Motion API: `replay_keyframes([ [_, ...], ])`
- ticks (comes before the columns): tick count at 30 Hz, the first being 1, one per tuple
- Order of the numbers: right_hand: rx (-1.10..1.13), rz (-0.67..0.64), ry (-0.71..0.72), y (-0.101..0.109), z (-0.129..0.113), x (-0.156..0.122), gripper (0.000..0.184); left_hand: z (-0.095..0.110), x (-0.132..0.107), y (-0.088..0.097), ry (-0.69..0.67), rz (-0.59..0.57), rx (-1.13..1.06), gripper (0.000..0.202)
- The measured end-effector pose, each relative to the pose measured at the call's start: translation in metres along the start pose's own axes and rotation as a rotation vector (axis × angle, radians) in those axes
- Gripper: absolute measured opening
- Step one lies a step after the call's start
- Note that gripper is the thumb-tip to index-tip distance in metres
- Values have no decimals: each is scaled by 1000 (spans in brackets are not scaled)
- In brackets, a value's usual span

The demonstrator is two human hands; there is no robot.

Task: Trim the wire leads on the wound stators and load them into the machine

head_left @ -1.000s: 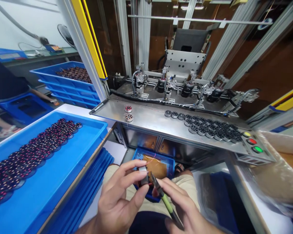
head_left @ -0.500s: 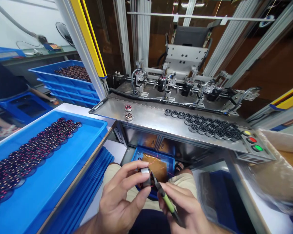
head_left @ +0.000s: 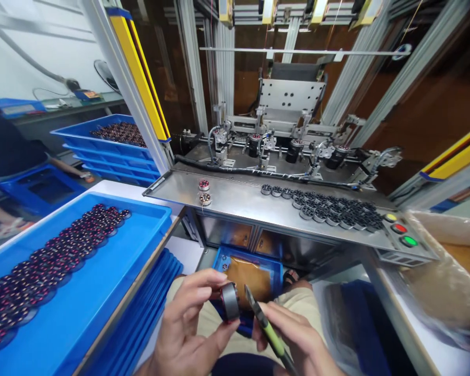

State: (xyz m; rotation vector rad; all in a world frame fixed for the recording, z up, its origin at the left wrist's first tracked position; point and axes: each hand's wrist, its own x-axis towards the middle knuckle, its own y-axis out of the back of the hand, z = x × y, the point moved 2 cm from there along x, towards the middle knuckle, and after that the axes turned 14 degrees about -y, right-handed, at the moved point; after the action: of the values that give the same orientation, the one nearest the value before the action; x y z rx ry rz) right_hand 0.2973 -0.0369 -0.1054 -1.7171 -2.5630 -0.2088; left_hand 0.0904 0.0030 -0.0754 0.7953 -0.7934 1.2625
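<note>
Between the thumb and fingers of my left hand is a wound motor stator, held on edge with its grey outer band toward me. My right hand grips green-handled nippers, their dark pointed tip angled up and left. A small gap separates the tip from the stator. On the metal ledge ahead, a stator with red wire sits behind one with loose wire ends. Many bare black stator cores crowd the ledge's right part.
To my left a blue tray holds rows of wound stators. Behind the ledge stands a winding machine. Push buttons and a plastic-lined box are at right. Another person sits far left. A blue bin lies below.
The nippers' tip has moved away from the stator. My left hand has turned the stator so more of its outer band faces me. The view has tilted upward slightly.
</note>
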Motion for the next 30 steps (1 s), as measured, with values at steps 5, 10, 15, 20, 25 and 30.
replay_keyframes([
  [5,-10,28,9,-3,-12,1,56,3,2,-2,-27,-21,-43,78],
  [10,-46,38,20,-5,-15,2,55,3,1,-2,-34,-45,-59,81],
  [15,28,-32,-17,-4,1,3,61,2,-1,0,-45,-73,-71,82],
  [20,46,-52,-12,-4,6,2,59,3,1,0,-44,-62,-78,82],
  [25,49,-39,-31,-5,4,1,59,3,2,0,-50,-73,-99,81],
  [30,56,-36,-24,-7,3,0,59,3,-4,1,-41,-103,-105,81],
])
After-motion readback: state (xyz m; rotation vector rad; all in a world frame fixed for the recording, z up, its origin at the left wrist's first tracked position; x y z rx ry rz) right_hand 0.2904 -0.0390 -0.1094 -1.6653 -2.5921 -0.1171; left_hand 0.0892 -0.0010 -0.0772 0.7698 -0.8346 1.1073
